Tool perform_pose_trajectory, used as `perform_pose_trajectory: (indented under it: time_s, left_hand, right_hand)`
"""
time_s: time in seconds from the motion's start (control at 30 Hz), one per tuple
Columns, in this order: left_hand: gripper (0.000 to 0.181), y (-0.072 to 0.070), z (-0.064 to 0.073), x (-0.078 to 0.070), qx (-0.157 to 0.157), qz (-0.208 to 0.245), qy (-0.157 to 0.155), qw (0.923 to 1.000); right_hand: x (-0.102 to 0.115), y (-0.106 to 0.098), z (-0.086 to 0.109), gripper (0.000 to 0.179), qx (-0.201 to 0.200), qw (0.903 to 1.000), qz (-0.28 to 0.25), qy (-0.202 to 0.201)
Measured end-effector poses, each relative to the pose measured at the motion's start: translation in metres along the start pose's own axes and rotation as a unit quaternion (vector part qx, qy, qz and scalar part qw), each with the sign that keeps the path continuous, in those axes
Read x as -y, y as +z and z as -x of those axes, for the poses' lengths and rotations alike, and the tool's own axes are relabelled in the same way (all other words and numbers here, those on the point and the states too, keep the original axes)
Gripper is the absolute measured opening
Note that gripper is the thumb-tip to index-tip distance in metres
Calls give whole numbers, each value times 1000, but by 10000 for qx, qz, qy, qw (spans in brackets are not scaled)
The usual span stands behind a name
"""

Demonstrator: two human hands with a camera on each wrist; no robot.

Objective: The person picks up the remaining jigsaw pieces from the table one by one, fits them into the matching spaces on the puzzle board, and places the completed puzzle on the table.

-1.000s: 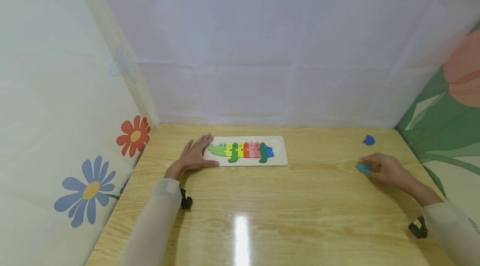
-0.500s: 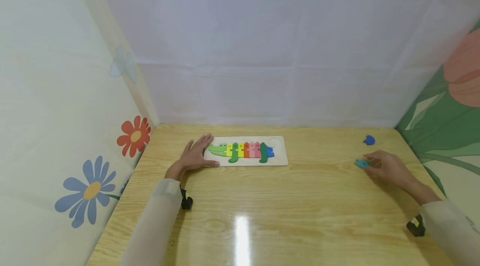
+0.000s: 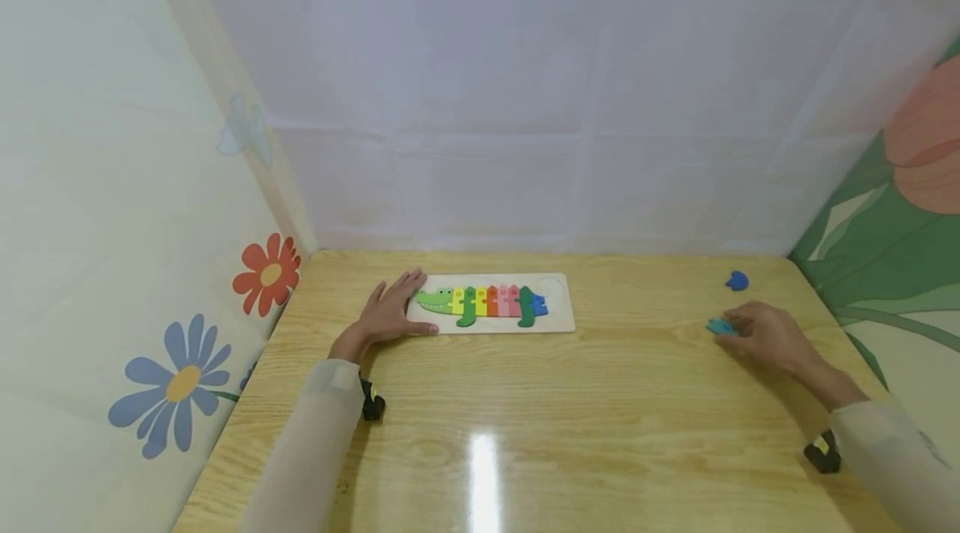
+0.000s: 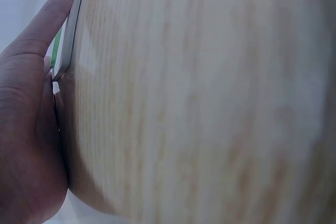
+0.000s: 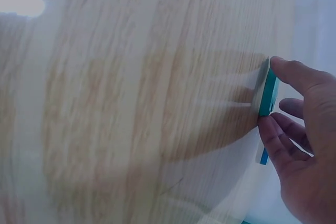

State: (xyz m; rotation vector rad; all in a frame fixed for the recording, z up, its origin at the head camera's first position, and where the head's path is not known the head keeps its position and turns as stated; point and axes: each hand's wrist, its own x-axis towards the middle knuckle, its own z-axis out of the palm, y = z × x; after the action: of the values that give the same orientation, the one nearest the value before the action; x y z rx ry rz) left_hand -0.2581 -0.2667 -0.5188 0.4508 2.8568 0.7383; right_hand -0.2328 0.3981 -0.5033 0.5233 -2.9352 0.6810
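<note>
A wooden crocodile puzzle board (image 3: pixel 557 323) lies near the back of the table, with coloured pieces set along the body. My left hand (image 3: pixel 388 312) spans its left end, fingers extended at the far left corner and thumb along the near edge. In the left wrist view the thumb (image 4: pixel 44 19) lies along the board's side. Over to the right, my right hand (image 3: pixel 768 334) pinches a teal puzzle piece (image 3: pixel 720 327) by its edges. The right wrist view shows this teal piece edge-on, close over the tabletop, between thumb and fingers.
A dark blue puzzle piece (image 3: pixel 738 281) lies behind the right hand. On the board's right end a pale round recess (image 3: pixel 553 286) shows beyond the blue piece (image 3: pixel 540 305). Cloth walls stand at the back, left and right of the wooden table (image 3: pixel 600 424).
My right hand has turned the teal piece slightly and shifted a little to the left. The left hand and the board stay where they were.
</note>
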Motion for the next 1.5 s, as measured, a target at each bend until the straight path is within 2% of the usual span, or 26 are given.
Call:
perform_pose_trajectory:
  time_s: [0.3,0.5,0.63,0.87,1.13,1.5]
  left_hand:
    - [116,1,0,1,-6,10,0,10000]
    - [116,1,0,2,-14,12,8,10000]
    - [116,1,0,2,-24,13,9,10000]
    - [116,1,0,0,10,45,-5,10000]
    - [117,1,-2,2,1,-38,-8,10000]
    - [115,0,0,-1,-11,-6,13,10000]
  right_hand:
    - [0,3,-5,33,-23,9991,178,-389]
    - [-2,5,-8,30,-129,9963,393,-747]
    - [-2,7,-9,29,-113,9962,283,-811]
    - [0,9,-9,35,-141,9974,161,-687]
    - [7,7,-11,53,50,9994,333,-60]
    - [11,9,-12,46,100,9993,348,-35]
